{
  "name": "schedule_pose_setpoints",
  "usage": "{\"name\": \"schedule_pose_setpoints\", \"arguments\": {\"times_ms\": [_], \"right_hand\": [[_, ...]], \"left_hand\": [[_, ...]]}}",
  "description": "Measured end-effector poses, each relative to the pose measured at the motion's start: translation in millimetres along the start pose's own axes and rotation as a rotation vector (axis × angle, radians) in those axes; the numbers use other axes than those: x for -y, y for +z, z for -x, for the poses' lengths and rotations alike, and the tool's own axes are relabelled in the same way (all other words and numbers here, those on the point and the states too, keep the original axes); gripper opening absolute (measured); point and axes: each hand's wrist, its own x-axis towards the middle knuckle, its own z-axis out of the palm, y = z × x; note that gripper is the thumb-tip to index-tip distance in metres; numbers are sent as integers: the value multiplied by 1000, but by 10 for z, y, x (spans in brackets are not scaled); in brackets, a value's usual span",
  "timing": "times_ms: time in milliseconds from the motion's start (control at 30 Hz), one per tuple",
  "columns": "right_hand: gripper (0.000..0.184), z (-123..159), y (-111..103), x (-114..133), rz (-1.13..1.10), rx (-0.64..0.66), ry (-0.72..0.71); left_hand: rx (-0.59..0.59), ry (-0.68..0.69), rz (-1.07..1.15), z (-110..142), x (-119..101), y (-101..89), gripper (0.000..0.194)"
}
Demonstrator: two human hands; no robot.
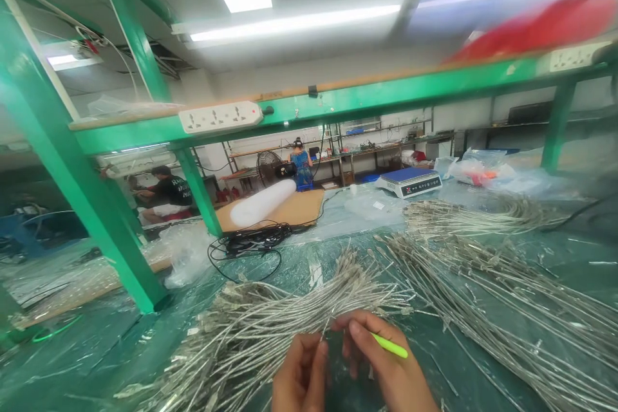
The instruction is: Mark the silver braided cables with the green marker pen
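Note:
My left hand (302,376) is at the bottom centre, fingers curled and pinched on a thin silver wire (324,328) from the bundle of silver wires (270,318) just in front of it. My right hand (386,367) is beside it, fingers closed around a yellow-green stick-like tool (390,346) that points right, its fingertips also near the same wire end. Both hands hover over the green workbench (96,360) covered with clear plastic sheet.
More wire bundles (483,270) spread to the right and back. A green frame post (91,206) stands at left, with a power strip (221,117) on the crossbeam. Black cables (251,241), a white roll (263,203) and a scale (409,181) lie behind. People work in the background.

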Motion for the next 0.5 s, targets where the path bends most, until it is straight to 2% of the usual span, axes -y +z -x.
{"name": "schedule_pose_setpoints", "arguments": {"times_ms": [133,200,267,367,500], "right_hand": [[31,1,-10,-40,-246,190,71],[33,-5,-24,-44,-291,205,102],[32,-11,-36,-34,-220,128,75],[32,-11,-44,-14,2,29,-21],[35,9,-40,-30,180,35,-92]], "left_hand": [[11,-29,67,-25,25,-15,34],[-2,-54,96,-28,9,-25,32],[-14,-65,96,-25,-20,-36,31],[-15,-93,101,-19,-74,-43,33],[6,-125,122,-13,-132,-34,37]]}}
